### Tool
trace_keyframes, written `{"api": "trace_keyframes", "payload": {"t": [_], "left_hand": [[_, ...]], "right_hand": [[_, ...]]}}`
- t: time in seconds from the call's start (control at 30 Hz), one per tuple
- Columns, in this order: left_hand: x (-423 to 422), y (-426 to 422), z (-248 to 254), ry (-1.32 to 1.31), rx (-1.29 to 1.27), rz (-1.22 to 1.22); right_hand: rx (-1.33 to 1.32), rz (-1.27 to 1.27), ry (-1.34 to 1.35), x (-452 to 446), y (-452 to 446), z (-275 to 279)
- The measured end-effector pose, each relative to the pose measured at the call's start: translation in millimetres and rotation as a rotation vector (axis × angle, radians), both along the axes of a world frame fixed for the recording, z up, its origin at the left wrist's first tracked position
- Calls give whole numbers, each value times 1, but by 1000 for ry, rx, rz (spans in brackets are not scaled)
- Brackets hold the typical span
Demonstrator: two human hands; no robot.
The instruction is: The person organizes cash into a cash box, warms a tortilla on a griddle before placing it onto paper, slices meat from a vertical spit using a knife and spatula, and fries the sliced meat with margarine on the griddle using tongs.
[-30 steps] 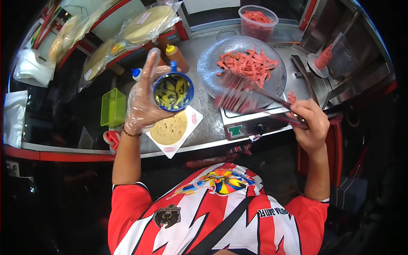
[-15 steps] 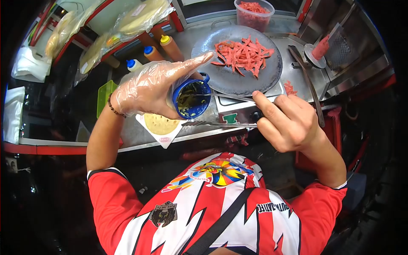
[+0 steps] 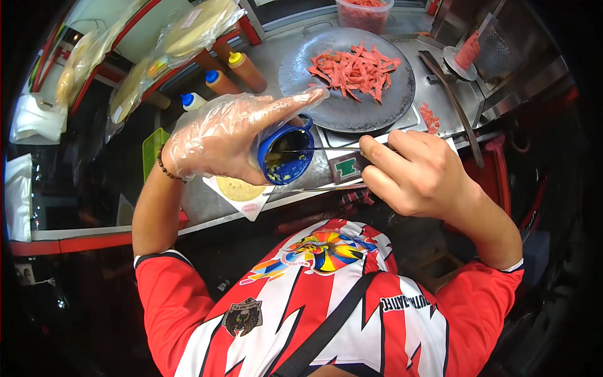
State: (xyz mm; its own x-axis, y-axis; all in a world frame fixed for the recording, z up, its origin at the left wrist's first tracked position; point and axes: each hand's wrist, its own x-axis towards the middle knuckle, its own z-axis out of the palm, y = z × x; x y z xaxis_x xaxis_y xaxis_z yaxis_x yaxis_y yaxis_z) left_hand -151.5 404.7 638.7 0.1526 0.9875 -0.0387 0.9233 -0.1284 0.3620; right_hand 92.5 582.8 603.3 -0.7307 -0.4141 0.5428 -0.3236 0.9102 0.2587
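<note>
My left hand [image 3: 220, 135], in a clear plastic glove, holds a blue cup [image 3: 287, 174] tilted with its mouth toward the right. Green and yellow bits cling inside. Bare, my right hand [image 3: 418, 173] grips metal tongs [image 3: 333, 149]; one arm reaches into the cup and the other passes below it, outside. Partly hidden beneath the cup, a round flatbread [image 3: 237, 189] lies on white paper [image 3: 252, 207] at the counter's front edge. Behind the hands, red strips [image 3: 357, 70] are heaped on a round dark griddle [image 3: 386, 113].
Sauce bottles [image 3: 247, 71] stand behind my left hand, near a green tray [image 3: 152, 151]. Packed flatbreads [image 3: 191, 30] lie on the upper left shelf. A tub [image 3: 364, 17] of red strips is at the back. A long metal tool [image 3: 453, 110] rests right of the griddle.
The cup came down and right and tipped over, with my left hand turning. The tongs moved left from the griddle's front to the cup, one arm now inside.
</note>
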Motion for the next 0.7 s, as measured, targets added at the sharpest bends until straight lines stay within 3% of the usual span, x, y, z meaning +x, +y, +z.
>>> {"api": "trace_keyframes", "payload": {"t": [0.23,0.37,0.53,0.63,0.7], "left_hand": [[-8,3,-9,-69,55,-70],[-16,4,-14,-91,135,-87],[-29,3,-27,-153,110,61],[-45,-12,-51,-229,151,206],[-50,-28,-62,-313,107,339]], "right_hand": [[-234,15,-104,1,13,-23],[-584,20,-124,4,21,-50],[-1486,-215,-583,26,22,-76],[-1749,-149,-388,44,37,-120],[-1702,-253,-258,62,44,-131]]}}
